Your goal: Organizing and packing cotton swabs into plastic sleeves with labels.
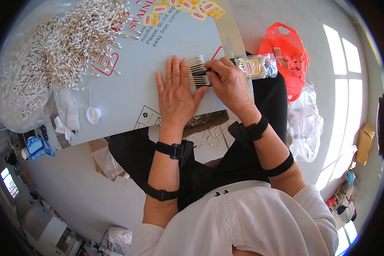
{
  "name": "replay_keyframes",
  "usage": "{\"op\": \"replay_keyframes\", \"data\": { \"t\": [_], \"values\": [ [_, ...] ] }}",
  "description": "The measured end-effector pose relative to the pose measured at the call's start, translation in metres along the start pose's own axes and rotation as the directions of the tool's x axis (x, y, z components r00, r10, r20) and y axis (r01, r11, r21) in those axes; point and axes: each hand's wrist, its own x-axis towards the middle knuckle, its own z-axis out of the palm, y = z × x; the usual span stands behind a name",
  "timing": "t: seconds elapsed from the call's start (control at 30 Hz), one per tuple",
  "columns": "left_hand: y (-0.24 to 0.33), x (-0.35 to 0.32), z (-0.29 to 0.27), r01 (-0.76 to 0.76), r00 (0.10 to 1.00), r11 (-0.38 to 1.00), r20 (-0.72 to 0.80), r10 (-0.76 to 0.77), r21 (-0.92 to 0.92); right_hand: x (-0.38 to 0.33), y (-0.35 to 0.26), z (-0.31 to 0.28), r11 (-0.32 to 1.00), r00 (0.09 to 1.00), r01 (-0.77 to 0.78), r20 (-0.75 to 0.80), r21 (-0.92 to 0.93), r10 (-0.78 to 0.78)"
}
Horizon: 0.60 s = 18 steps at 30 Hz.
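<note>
swabs (199, 80): lying in two short rows on the surface (136, 81), near its right edge, between the hands, with heads pointing right, apparently lining up on or around a dark piece (205, 72), too covered to make out. with the left hand (175, 91), resting palm down, fingers straight and near together, thumb standing out, covering the sticks' other ends, probably steadying both rows against rolling. with the right hand (231, 81), bending fingers and thumb inward at the heads, likely for fine control there; cannot tell whether clamping on any or merely touching. just right of that, a filled pack (260, 68), jutting past the edge, perhaps for want of room. at far left, a loose pile (81, 42), sitting in and beside a clear bag (38, 121), presumably for easy reaching without crowding the rows. along the far side, yellow labels (211, 8), lying scattered, likely for quick picking. standing well apart at left, a white cup (93, 114), probably avoiding knocks.
</note>
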Motion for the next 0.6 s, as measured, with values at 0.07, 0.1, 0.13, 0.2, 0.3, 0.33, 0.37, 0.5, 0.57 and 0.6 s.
{"op": "replay_keyframes", "data": {
  "t": [0.07,0.1,0.13,0.2,0.3,0.33,0.37,0.5,0.57,0.6],
  "values": [
    [0.0003,0.0002,0.0002,0.000,1.000,1.000,0.003,0.000,0.002,-0.0002,-0.0002,0.0002,1.000,1.000,-0.009,-0.005,-0.009,0.009],
    [0.0003,0.0002,0.0005,-0.001,1.000,1.000,0.002,0.001,0.001,-0.0002,0.0001,0.0005,1.000,1.000,-0.009,-0.005,-0.010,0.009],
    [0.0003,0.0001,0.0004,-0.001,1.000,1.000,0.001,0.001,0.001,-0.0004,0.0003,0.0010,1.000,1.000,-0.006,-0.007,-0.014,0.006],
    [0.0003,0.0000,0.0004,0.000,1.000,1.000,0.000,0.000,0.002,-0.0007,0.0009,0.0018,1.000,1.000,-0.003,-0.008,-0.017,0.003],
    [0.0006,0.0004,0.0009,-0.002,1.000,1.000,-0.004,0.002,0.001,-0.0006,0.0017,0.0016,1.000,1.000,-0.001,-0.010,-0.019,0.001],
    [0.0004,0.0003,0.0007,-0.002,1.000,1.000,-0.006,0.002,0.002,-0.0006,0.0012,0.0018,1.000,1.000,-0.002,-0.012,-0.023,0.002],
    [0.0002,0.0002,0.0006,-0.002,1.000,1.000,-0.006,0.002,0.003,-0.0006,0.0007,0.0020,1.000,1.000,-0.004,-0.013,-0.027,0.004],
    [0.0004,0.0000,0.0008,-0.003,1.000,1.000,-0.012,0.004,0.006,-0.0005,-0.0011,0.0013,0.999,1.000,-0.016,-0.010,-0.033,0.015],
    [0.0009,0.0002,0.0004,-0.005,1.000,1.000,-0.012,0.005,0.007,-0.0007,-0.0003,0.0013,0.999,1.000,0.002,-0.016,-0.043,-0.002],
    [0.0010,0.0002,0.0002,-0.005,1.000,1.000,-0.011,0.005,0.003,-0.0009,0.0007,0.0016,0.999,1.000,0.001,-0.016,-0.043,-0.002]
  ]
}}
